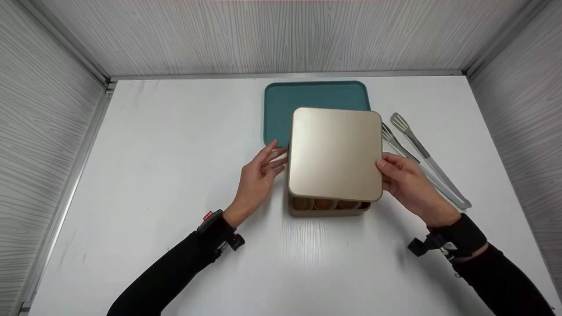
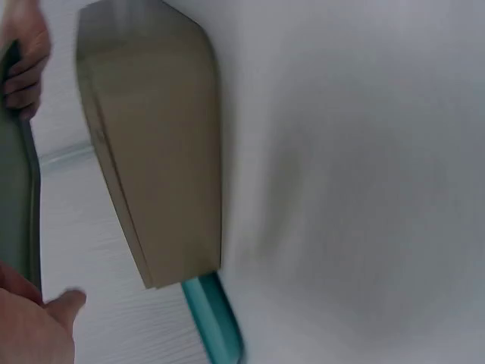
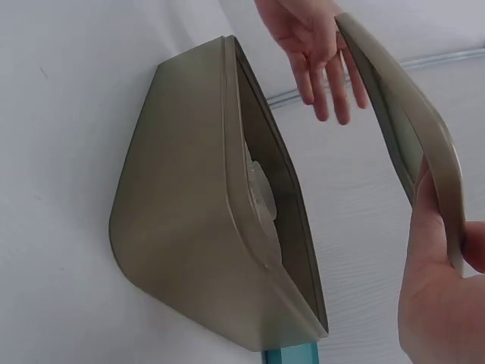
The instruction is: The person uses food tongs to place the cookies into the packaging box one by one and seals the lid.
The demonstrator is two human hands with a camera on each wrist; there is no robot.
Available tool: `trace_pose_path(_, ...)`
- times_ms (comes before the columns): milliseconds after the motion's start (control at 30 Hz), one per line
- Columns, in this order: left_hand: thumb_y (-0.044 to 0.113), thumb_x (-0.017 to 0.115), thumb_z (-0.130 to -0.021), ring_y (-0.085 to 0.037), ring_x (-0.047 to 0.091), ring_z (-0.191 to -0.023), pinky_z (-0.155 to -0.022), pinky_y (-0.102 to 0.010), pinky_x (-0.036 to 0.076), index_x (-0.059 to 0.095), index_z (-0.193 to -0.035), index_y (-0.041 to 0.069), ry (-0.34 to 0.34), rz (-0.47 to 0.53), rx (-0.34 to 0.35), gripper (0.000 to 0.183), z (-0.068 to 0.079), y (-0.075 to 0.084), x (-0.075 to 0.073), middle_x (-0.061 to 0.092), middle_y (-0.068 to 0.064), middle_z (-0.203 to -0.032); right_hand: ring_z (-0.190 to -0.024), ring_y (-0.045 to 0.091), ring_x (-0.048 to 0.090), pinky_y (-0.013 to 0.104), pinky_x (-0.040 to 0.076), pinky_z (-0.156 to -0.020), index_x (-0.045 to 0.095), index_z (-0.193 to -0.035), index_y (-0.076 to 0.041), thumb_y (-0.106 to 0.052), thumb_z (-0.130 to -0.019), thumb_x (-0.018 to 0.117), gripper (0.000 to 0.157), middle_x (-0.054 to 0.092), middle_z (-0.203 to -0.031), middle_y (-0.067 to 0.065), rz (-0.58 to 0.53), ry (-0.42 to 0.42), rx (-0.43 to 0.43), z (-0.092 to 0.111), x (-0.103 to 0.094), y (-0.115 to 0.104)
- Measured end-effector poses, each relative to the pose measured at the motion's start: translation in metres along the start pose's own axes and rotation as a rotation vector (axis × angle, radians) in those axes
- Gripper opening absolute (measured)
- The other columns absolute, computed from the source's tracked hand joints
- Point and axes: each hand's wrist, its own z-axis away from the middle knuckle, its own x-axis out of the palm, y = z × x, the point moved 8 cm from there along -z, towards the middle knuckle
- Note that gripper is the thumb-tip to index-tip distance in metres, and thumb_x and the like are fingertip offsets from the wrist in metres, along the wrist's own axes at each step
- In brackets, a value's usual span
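A gold metal lid [image 1: 336, 153] is raised above a matching tin box [image 1: 327, 213], which it mostly hides in the head view. My right hand [image 1: 406, 184] pinches the lid's right edge, thumb on top and fingers beneath. Beside the lid's left edge, my left hand [image 1: 258, 179] has its fingers extended and spread; the right wrist view shows this hand [image 3: 318, 45] holding nothing. Along the front of the box, several round brownish items [image 1: 324, 204] show in pale cups. The right wrist view shows the open box [image 3: 182, 189] with pale cups [image 3: 261, 193] inside.
Behind the box lies a teal tray [image 1: 316, 94], partly covered by the lid. To the right rest metal tongs [image 1: 432, 164] with slotted heads, close to my right hand. Wood-grain panels [image 1: 285, 37] enclose the white table [image 1: 175, 131] at the back and sides.
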Motion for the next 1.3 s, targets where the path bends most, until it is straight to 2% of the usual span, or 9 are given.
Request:
trace_pose_path(67, -0.004, 0.040, -0.104, -0.029, 0.070, -0.115, -0.097, -0.037, 0.058, 0.039, -0.157, -0.001, 0.013, 0.193, -0.182, 0.053, 0.003, -0.011, 0.000, 0.063, -0.022, -0.139, -0.096, 0.018, 0.073, 0.028, 0.061, -0.078, 0.057, -0.127, 0.008, -0.012, -0.110, 0.052, 0.027, 0.074, -0.110, 0.011, 0.036, 0.001, 0.000, 0.000, -0.001, 0.001)
trace_pose_path(100, 0.001, 0.043, -0.106, -0.029, 0.072, -0.110, -0.093, -0.038, 0.060, 0.040, -0.158, 0.001, 0.014, 0.248, -0.246, 0.052, 0.005, -0.015, 0.001, 0.065, -0.021, -0.134, -0.097, 0.019, 0.073, 0.029, 0.062, -0.080, 0.056, -0.129, 0.009, -0.013, -0.110, 0.052, 0.029, 0.074, -0.112, 0.012, 0.053, -0.002, 0.004, -0.001, -0.001, 0.003)
trace_pose_path(133, 0.005, 0.046, -0.107, -0.029, 0.073, -0.106, -0.091, -0.039, 0.061, 0.040, -0.158, 0.002, 0.011, 0.280, -0.293, 0.052, 0.006, -0.018, 0.002, 0.067, -0.021, -0.131, -0.098, 0.019, 0.073, 0.030, 0.062, -0.080, 0.055, -0.129, 0.009, -0.014, -0.110, 0.052, 0.030, 0.073, -0.112, 0.012, 0.071, -0.002, 0.012, -0.001, -0.002, 0.004)
trace_pose_path(200, 0.011, 0.055, -0.106, -0.025, 0.074, -0.102, -0.089, -0.038, 0.062, 0.038, -0.160, 0.006, -0.010, 0.280, -0.341, 0.057, 0.008, -0.021, 0.004, 0.070, -0.020, -0.125, -0.099, 0.020, 0.073, 0.030, 0.062, -0.081, 0.054, -0.130, 0.010, -0.016, -0.110, 0.053, 0.033, 0.073, -0.114, 0.013, 0.100, 0.002, 0.034, -0.002, -0.003, 0.008)
trace_pose_path(333, 0.008, 0.070, -0.099, -0.018, 0.074, -0.099, -0.087, -0.035, 0.062, 0.036, -0.161, 0.006, -0.056, 0.226, -0.358, 0.071, 0.011, -0.027, 0.009, 0.070, -0.017, -0.120, -0.105, 0.021, 0.071, 0.034, 0.061, -0.088, 0.052, -0.137, 0.011, -0.022, -0.109, 0.056, 0.043, 0.071, -0.120, 0.013, 0.189, 0.030, 0.077, -0.002, -0.006, 0.014)
trace_pose_path(500, 0.006, 0.074, -0.096, -0.014, 0.074, -0.093, -0.083, -0.033, 0.063, 0.045, -0.156, 0.006, -0.065, 0.126, -0.378, 0.067, 0.015, -0.032, 0.011, 0.067, -0.015, -0.117, -0.104, 0.017, 0.071, 0.032, 0.061, -0.089, 0.059, -0.139, 0.007, -0.030, -0.106, 0.063, 0.050, 0.071, -0.120, 0.011, 0.446, 0.115, 0.069, -0.001, -0.015, 0.015)
trace_pose_path(633, 0.007, 0.075, -0.095, -0.015, 0.075, -0.089, -0.080, -0.033, 0.064, 0.046, -0.156, 0.009, -0.065, 0.057, -0.384, 0.067, 0.016, -0.032, 0.012, 0.066, -0.013, -0.114, -0.100, 0.014, 0.072, 0.030, 0.062, -0.086, 0.064, -0.136, 0.004, -0.030, -0.104, 0.066, 0.047, 0.071, -0.121, 0.016, 0.577, 0.156, 0.045, 0.000, -0.018, 0.015)
trace_pose_path(1067, 0.012, 0.076, -0.095, -0.018, 0.071, -0.100, -0.079, -0.029, 0.063, 0.050, -0.154, 0.009, -0.054, -0.138, -0.373, 0.064, 0.016, -0.031, 0.010, 0.067, -0.008, -0.114, -0.095, 0.009, 0.074, 0.025, 0.062, -0.082, 0.064, -0.138, 0.001, -0.030, -0.103, 0.066, 0.047, 0.070, -0.127, 0.018, 0.721, 0.168, 0.018, -0.001, -0.022, 0.023)
trace_pose_path(1300, 0.010, 0.074, -0.095, -0.019, 0.070, -0.100, -0.078, -0.029, 0.063, 0.049, -0.154, 0.009, -0.077, -0.142, -0.387, 0.064, 0.016, -0.030, 0.013, 0.065, -0.008, -0.113, -0.094, 0.008, 0.074, 0.025, 0.062, -0.081, 0.063, -0.139, 0.002, -0.029, -0.103, 0.067, 0.048, 0.069, -0.128, 0.018, 0.746, 0.171, 0.018, 0.002, -0.022, 0.021)
